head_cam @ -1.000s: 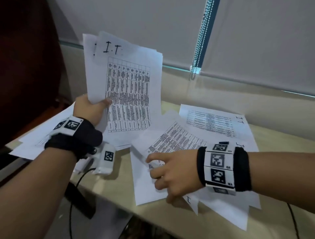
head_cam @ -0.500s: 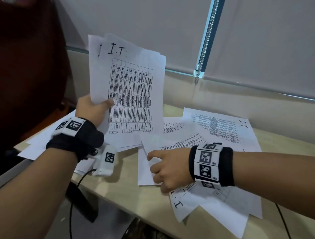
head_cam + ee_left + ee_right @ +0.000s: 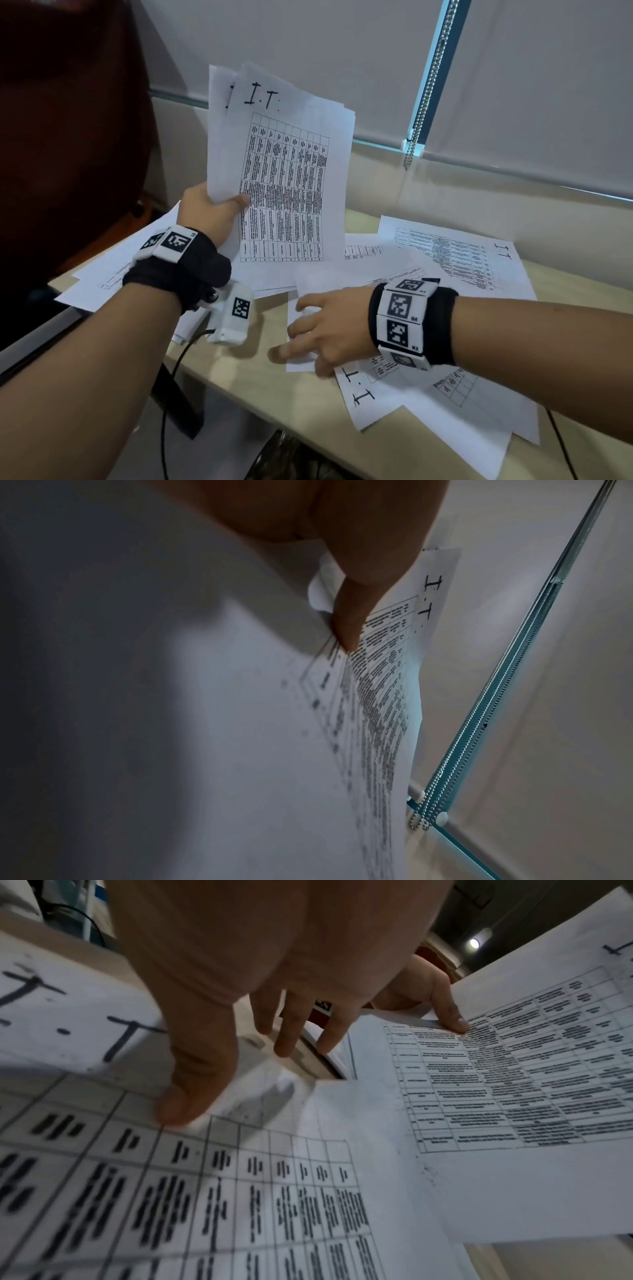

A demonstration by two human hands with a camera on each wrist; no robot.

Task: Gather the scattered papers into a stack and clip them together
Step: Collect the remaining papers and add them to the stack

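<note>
My left hand holds a bundle of printed sheets upright above the desk's left end, headed "I.T". Its thumb pinches the front page of that bundle. My right hand lies flat on a loose white sheet in the middle of the desk. Its fingers are spread and its thumb presses the paper. More table-printed sheets lie scattered: one at the back right, one near the front edge, several under my left wrist.
The beige desk has its front edge just below my hands. A dark red chair stands at the left. A window blind with a bead chain hangs behind the desk. A black cable drops from my left wrist camera.
My right hand has slid its sheet leftward over the desk, uncovering an "I.T" page near the front edge, and its fingers have spread. My left hand still holds the bundle upright.
</note>
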